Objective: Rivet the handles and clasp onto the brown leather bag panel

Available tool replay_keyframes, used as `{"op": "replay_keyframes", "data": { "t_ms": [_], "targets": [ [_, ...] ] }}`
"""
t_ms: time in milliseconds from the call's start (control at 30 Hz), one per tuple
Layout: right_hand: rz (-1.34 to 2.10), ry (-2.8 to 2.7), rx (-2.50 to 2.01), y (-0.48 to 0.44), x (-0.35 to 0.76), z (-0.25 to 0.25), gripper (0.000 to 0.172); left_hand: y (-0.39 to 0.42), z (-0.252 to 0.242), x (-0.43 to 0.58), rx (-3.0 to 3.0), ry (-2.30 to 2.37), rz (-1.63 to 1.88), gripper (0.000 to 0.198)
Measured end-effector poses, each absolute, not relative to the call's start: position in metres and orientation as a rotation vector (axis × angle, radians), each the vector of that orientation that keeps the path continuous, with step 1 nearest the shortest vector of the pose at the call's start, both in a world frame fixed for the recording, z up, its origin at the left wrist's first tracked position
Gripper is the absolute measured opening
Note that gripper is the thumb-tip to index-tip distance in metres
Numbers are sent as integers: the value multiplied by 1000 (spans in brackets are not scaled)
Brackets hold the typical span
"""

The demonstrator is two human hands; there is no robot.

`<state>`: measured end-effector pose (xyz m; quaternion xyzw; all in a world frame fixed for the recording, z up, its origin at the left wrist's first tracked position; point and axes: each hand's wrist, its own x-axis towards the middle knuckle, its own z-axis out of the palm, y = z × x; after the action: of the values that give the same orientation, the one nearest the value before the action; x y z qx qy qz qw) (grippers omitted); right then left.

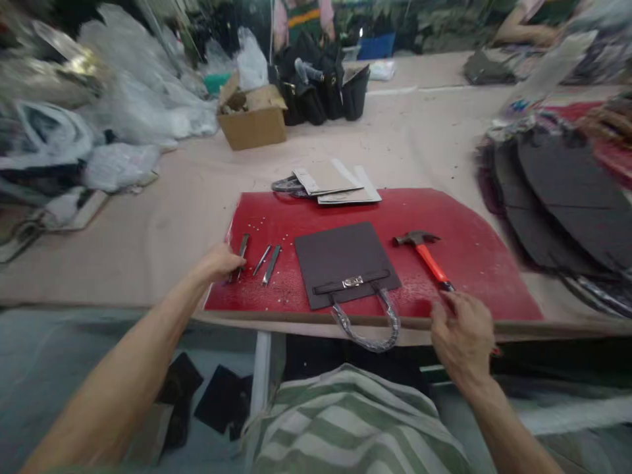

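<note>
A dark brown leather bag panel (343, 260) with a metal clasp and a plastic-wrapped handle lies on a red mat (474, 257) at the table's near edge. My left hand (220, 262) rests at the mat's left end, fingers curled on a metal punch tool (241, 253); two more punches (268, 262) lie just right of it. My right hand (461, 336) is at the near edge, fingers closing around the end of an orange-handled hammer (425, 253), whose head lies right of the panel.
Card pieces (336, 181) lie behind the mat. A cardboard box (254, 115) and black bags (323, 89) stand farther back. Stacked dark leather sheets (563, 197) fill the right side. Plastic bags (118, 99) pile up at the left. Other people stand at the far edge.
</note>
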<state>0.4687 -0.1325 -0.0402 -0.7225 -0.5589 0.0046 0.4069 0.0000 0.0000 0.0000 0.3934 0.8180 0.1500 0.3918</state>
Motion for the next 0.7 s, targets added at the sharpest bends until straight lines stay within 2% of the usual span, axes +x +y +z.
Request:
{"op": "replay_keyframes", "data": {
  "t_ms": [133, 200, 267, 367, 467, 533, 700],
  "targets": [
    [858, -901, -1858, -190, 427, -57, 42, -32, 7, 7, 812, 1624, 843, 23],
    [1349, -498, -1615, -201, 407, -58, 45, -47, 5, 23, 734, 1406, 1027, 33],
    [1642, -203, -1303, -200, 390, -55, 48, -60, -3, 48, 683, 1261, 1141, 43],
    [1769, -55, -1075, -187, 378, -50, 48, -72, -23, 89, 679, 1195, 1264, 49],
    [1725, -104, -1072, -179, 382, -48, 33, -77, -41, 121, 856, 1201, 1307, 42],
    [1690, -158, -1092, -181, 391, -50, 29, -79, -48, 134, 1015, 1204, 1270, 36],
    [1777, -104, -1014, -207, 409, -64, 40, -93, -54, 149, 1207, 1227, 1166, 29]
  ]
}}
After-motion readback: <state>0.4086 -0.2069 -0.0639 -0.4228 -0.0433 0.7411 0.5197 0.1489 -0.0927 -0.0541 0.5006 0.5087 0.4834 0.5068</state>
